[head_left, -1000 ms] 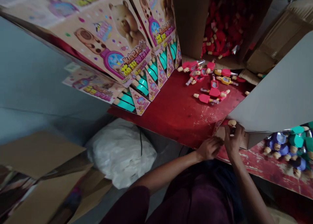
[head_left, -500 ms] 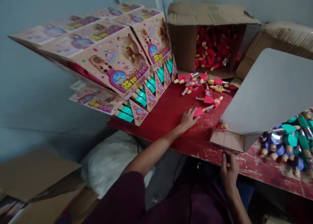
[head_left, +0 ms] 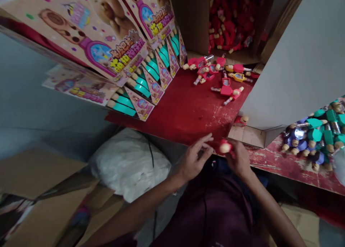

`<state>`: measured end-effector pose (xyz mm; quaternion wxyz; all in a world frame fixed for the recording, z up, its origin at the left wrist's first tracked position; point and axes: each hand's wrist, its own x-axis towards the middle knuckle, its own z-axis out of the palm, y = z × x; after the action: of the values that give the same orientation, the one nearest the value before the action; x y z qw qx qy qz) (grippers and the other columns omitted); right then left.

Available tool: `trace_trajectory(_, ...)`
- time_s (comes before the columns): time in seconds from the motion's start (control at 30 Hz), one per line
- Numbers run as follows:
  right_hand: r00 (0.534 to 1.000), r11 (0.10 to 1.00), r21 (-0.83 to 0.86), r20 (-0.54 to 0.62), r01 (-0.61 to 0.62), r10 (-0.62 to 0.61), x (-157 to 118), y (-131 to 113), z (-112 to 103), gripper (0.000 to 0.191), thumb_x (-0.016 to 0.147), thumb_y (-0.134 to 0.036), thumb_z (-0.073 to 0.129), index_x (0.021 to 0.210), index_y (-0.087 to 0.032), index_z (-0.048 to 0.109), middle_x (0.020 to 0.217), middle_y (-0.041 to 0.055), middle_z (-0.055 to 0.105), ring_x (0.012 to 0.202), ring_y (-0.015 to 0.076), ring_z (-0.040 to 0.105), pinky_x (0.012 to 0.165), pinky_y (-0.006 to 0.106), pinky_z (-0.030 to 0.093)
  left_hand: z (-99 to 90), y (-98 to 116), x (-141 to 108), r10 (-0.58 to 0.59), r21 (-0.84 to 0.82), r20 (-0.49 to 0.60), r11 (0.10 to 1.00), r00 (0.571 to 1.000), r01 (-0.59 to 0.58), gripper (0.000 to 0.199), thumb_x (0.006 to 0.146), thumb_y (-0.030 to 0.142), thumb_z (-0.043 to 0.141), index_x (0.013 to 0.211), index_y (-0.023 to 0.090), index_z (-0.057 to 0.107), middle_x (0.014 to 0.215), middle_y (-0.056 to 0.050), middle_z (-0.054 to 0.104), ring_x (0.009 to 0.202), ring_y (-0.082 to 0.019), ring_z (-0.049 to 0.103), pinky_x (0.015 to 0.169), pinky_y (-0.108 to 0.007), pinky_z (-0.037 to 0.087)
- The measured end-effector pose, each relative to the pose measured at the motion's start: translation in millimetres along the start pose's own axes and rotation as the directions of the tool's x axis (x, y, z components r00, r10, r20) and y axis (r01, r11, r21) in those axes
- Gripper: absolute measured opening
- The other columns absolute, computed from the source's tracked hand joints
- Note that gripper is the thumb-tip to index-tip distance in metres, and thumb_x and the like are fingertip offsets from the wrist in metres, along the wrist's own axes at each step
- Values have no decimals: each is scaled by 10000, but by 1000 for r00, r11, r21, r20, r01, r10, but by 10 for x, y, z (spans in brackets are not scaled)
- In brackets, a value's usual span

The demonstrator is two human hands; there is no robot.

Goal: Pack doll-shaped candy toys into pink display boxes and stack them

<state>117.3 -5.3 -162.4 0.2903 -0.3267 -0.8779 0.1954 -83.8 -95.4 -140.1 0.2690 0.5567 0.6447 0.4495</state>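
My right hand holds a small red toy with a beige bear-like head above the table's front edge. Its fingers wrap around the red body and hide most of it. Just to the left is my left hand, fingers spread and slightly bent, with nothing in it. Several red toys with beige heads and clear tubes lie loose beyond the hands, along with a yellow one. Right of my right hand, a white display carton leans over the table, a red toy at its lower corner.
Printed display boxes holding turquoise toys stand at the left of the red table. Behind, an open cardboard box is full of red toys. Green and purple toys are heaped at the right. A white sack sits below the table.
My left hand has drawn back from the loose toys toward my body. A red toy it was touching is now in my right hand, which has risen beside it. The view has tilted downward.
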Motion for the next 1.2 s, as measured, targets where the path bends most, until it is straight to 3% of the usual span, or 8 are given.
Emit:
trace_trajectory(0.1, 964, 981, 90, -192, -171, 185, -52, 346, -185, 354, 960, -244, 612, 1309, -214, 566, 1164, 120, 679, 1041, 252, 677, 888, 410, 589, 408, -59, 135, 142, 76, 7, 987, 990, -142, 468, 1033, 374, 505, 1475, 224, 532, 1357, -122, 683, 1196, -246, 686, 1053, -412, 564)
trace_trajectory(0.17, 960, 980, 73, -203, -183, 195, -38, 517, -225, 324, 964, -229, 580, 1287, -216, 598, 1151, 116, 696, 1053, 251, 684, 916, 428, 585, 768, -170, 208, 208, 196, 172, 951, 963, -240, 487, 1017, 378, 524, 1467, 193, 544, 1420, -144, 647, 1281, -289, 640, 1085, -446, 540)
trace_trajectory(0.37, 987, 993, -37, -118, -110, 104, -49, 688, -205, 410, 926, -156, 504, 1322, -204, 599, 1215, 141, 699, 1130, 276, 674, 961, 491, 574, 1379, -435, 272, -12, 499, 383, 844, 924, -196, 638, 962, 291, 556, 1564, 138, 413, 1658, -184, 369, 1219, -350, 643, 945, -480, 565)
trace_trajectory(0.73, 971, 979, -88, 141, -183, 194, 423, 788, -320, 270, 964, -254, 562, 1209, -182, 648, 1081, 127, 741, 905, 259, 712, 762, 362, 555, 1455, -560, 230, 24, 532, 397, 809, 917, -251, 690, 978, 303, 530, 1606, 100, 327, 1695, -186, 281, 1234, -357, 628, 1020, -486, 517)
trace_trajectory(0.87, 970, 971, -98, -130, -220, 206, 379, 715, -139, 320, 977, -368, 631, 1229, -171, 631, 999, 98, 707, 736, 198, 649, 708, 341, 534, 1455, -653, 148, 113, 439, 360, 856, 926, -275, 663, 967, 291, 555, 1580, 116, 372, 1675, -182, 335, 1270, -341, 626, 1006, -489, 551)
trace_trajectory(1.0, 921, 977, -87, -360, -194, 150, 278, 645, 53, 209, 1009, -348, 611, 1147, -196, 653, 1026, 94, 678, 785, 188, 639, 741, 344, 549, 1276, -855, 167, 309, 225, 89, 920, 947, -321, 451, 988, 261, 513, 1434, 207, 552, 1396, -106, 670, 1209, -218, 676, 965, -355, 591)
trace_trajectory(1.1, 926, 977, -65, -338, -201, 168, 264, 647, 130, 200, 1031, -332, 572, 1148, -205, 673, 1030, 98, 686, 839, 198, 656, 777, 352, 560, 965, -1066, 657, 302, 240, -110, 933, 947, -269, 436, 1019, 201, 385, 1423, 188, 548, 1299, -133, 701, 1256, -214, 644, 1066, -394, 541)
trace_trajectory(1.2, 906, 961, 6, -331, -276, 263, 165, 605, 154, 293, 1019, -365, 592, 1245, -185, 635, 1058, 103, 685, 749, 174, 646, 706, 334, 564, 720, -1174, 1591, 264, 297, -211, 935, 941, -195, 541, 1006, 176, 386, 1535, 65, 388, 1532, -242, 498, 1477, -277, 436, 1223, -495, 380)
